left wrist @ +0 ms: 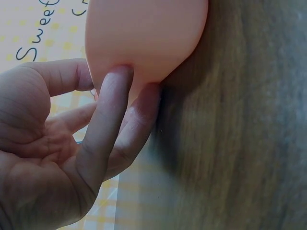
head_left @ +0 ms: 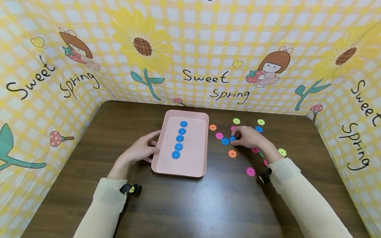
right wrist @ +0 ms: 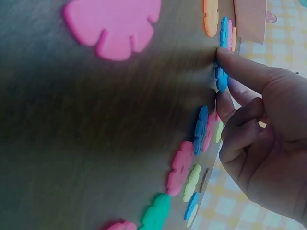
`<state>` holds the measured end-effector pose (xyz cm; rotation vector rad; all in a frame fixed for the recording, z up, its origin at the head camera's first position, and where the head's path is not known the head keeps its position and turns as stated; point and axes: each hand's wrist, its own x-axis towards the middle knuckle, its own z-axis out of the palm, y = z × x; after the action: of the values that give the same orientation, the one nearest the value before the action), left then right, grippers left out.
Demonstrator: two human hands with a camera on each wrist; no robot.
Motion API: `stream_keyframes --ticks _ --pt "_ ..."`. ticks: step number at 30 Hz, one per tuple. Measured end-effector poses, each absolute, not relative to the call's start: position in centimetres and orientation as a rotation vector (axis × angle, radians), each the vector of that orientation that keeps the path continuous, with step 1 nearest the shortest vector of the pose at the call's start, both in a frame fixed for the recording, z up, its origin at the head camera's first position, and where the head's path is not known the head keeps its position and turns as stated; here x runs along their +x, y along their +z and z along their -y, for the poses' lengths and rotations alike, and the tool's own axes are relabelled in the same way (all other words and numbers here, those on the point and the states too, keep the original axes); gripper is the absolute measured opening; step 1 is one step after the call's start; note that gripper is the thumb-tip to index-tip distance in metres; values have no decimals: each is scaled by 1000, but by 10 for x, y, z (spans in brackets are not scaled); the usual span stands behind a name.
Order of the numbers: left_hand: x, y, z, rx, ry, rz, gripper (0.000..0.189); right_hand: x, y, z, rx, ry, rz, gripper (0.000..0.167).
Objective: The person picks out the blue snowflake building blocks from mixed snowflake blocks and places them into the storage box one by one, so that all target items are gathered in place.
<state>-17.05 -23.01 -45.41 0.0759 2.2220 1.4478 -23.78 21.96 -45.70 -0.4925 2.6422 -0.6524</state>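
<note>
In the head view my left hand holds the left side of a pink tray. Its fingers press the tray's outer wall in the left wrist view. Five... several blue notched plastic discs lie in a slanting column inside the tray. My right hand is over the loose discs to the tray's right. Between its thumb and a finger it pinches a blue disc, close to the tabletop. Another blue disc lies just left of those fingertips.
Around the right hand lie loose discs: pink, orange, yellow-green, blue and a dark brown one. The dark wooden table meets a yellow checked cloth at the back and sides.
</note>
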Motion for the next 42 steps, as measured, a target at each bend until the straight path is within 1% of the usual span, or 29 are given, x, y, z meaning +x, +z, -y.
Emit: stream_keyframes --ticks 7,16,21,27,32,42 --pt "-170 -454 230 75 1448 -2223 83 -232 -458 -223 -510 -684 -2661 26" --pt "-169 -453 230 77 1454 -2220 83 -224 -454 -226 -524 -836 -2654 14" --pt "-169 -453 230 75 1449 -2223 83 -217 -446 -221 -571 -916 -2655 15" --pt "-169 -452 230 81 1442 -2231 83 -206 -437 -206 -655 -1062 -2595 16" --pt "-169 -452 230 81 1441 -2234 83 -197 -434 -187 -748 -1096 -2562 18" --pt "-169 -453 230 75 1439 -2240 82 -183 -440 -145 -843 -1135 -2454 19"
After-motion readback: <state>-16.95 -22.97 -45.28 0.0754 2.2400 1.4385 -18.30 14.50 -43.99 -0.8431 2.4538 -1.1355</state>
